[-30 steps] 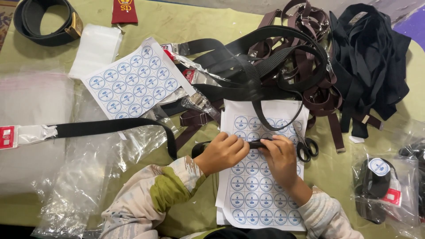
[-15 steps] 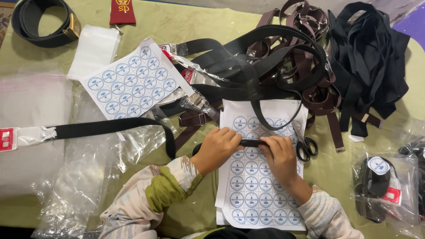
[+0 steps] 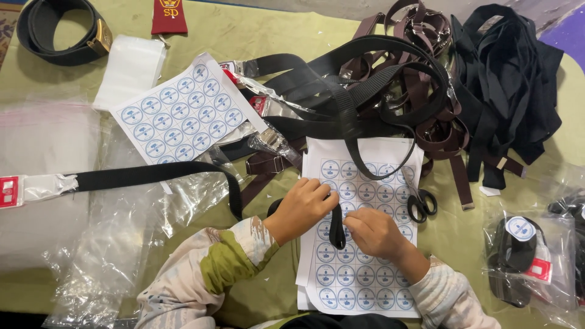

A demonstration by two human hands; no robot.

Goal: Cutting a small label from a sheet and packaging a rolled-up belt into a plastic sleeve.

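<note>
Both hands on belt end, scissors near.

Scissors lie just beyond the right hand, tangled belts crowd the table ahead of both hands, and crinkled plastic bags spread outside the left hand; bare sticker sheet lies nearer the body.

I have both forearms angled inward, sleeves pushed to the wrists. My left hand lies knuckles up, fingers curled and pinched shut. My right hand sits just beside it, fingers bent; its grip seems closed, though the fingertips are hidden.
</note>
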